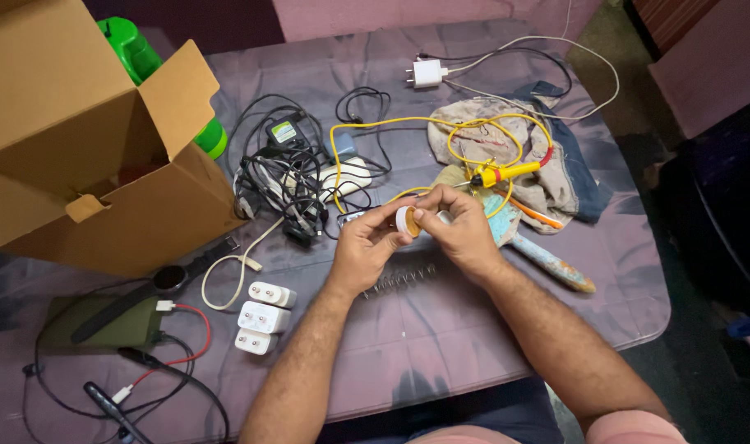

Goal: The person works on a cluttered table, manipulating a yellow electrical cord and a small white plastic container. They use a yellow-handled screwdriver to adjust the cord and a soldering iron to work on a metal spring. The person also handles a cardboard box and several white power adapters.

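Several things crowd our bench [473, 345], which wears a purple cloth. Largest is the open cardboard box [87, 164] at the far left, flaps up, with a green bottle [136, 57] leaning behind it. Next comes the crumpled rag [506, 156] at the right, with a yellow cable [391, 127] looping over it and a yellow-handled soldering iron [506, 173] lying on top. A worn tool with a chipped blue handle [547, 259] lies slanted just beyond our right wrist. Between box and rag sits a tangle of black cables [284, 177] and adapters. At the near left lies a dark green power bank [103, 325] with a red wire, a black wristwatch [169, 279] resting across its top edge. Three white chargers [262, 316] sit in a short column just left of our left forearm, and another white charger [426, 73] lies at the far edge. A metal spring [399, 279] lies on the bench directly under our wrists.

Nothing covers the small round tin [407, 221], white-rimmed with amber-coloured contents. We hold it above the bench, at the centre, between both hands: our left hand [371, 242] grips it from the left with thumb and fingertips closed round its rim, and our right hand [461, 230] pinches it from the right, fingers curled tight.
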